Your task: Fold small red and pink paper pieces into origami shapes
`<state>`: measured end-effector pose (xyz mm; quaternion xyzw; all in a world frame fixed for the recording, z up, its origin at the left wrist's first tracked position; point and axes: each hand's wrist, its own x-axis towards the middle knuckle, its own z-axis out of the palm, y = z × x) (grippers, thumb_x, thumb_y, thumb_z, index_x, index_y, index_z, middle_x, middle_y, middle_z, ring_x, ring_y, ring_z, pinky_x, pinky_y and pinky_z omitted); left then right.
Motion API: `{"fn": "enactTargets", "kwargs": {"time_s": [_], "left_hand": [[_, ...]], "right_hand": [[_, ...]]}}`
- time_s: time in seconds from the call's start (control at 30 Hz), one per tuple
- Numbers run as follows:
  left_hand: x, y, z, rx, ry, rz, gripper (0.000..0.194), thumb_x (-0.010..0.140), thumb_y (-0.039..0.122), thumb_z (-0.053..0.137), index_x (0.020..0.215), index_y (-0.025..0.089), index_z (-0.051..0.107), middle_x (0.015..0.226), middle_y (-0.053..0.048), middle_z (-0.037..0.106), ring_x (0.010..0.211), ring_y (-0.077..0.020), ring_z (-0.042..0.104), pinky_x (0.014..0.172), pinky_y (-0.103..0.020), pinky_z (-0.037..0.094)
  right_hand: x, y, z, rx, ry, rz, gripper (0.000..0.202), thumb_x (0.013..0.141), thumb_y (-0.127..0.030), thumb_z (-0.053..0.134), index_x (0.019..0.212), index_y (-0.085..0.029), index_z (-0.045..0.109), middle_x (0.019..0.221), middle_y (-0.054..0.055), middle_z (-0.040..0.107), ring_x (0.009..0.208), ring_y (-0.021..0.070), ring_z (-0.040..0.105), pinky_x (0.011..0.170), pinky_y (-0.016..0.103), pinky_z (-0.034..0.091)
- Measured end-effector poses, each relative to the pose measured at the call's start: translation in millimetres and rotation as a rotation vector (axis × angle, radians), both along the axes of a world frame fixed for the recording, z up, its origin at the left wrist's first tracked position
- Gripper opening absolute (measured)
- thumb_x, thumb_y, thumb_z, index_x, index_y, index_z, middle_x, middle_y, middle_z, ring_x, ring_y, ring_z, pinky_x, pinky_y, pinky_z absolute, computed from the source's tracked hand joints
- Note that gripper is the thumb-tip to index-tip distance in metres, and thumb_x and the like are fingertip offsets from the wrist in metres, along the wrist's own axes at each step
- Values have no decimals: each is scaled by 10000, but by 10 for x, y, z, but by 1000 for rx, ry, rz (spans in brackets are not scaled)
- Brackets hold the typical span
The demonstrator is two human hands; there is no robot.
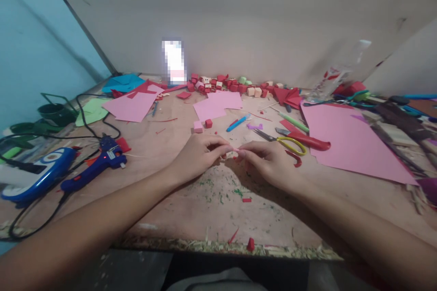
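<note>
My left hand [205,154] and my right hand [264,159] meet over the middle of the wooden table [164,209]. Both pinch a small pink paper piece [235,149] between thumb and fingers, one at each end. Just beyond my left hand sit a pink paper cube [198,127] and a small red cube [208,123]. Scissors with yellow handles [292,144] lie beside my right hand, next to a red-handled cutter [307,140]. Past my fingers rests a blue pen [238,122].
A blue glue gun [92,168] with black cables lies at left. Pink sheets [351,145] cover the right side. Many small paper cubes [235,85] line the wall, near a lit phone [175,61]. A clear bottle [336,75] leans at back right.
</note>
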<state>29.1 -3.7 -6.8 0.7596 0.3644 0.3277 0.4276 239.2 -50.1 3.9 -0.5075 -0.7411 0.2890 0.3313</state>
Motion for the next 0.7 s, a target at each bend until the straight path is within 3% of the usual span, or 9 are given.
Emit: {"fn": "enactTargets", "kwargs": {"time_s": [0.2,0.4,0.53,0.7], "left_hand": [[26,-36,-33,-15,-57,7,201,933,248,669,797,148,777,702,-3,717,594,-100,613,561,-199,470],[17,2,-43,-15,-43,-32,137,924,239,697,894,157,803,825,-24,777,704,-126,670,639,-216,508],[3,-9,-36,173,5,-51,127,933,172,688,886,161,805,832,-13,797,736,-121,695,684,-209,505],[1,-62,-18,335,16,-53,123,931,143,690,851,151,783,770,3,780,680,-107,674,660,-203,484]], "right_hand": [[0,-1,-27,34,-17,29,222,986,-202,599,858,-151,774,768,23,772,652,128,651,605,228,448],[8,-6,-61,75,-23,47,199,995,-219,605,936,-156,785,838,24,788,708,131,671,650,228,466],[1,-6,-80,47,-18,79,177,986,-250,634,1003,-162,787,926,31,800,792,145,698,710,234,490],[-8,-29,-64,117,-62,101,192,989,-193,599,931,-141,775,833,34,781,718,138,675,671,235,468]]}}
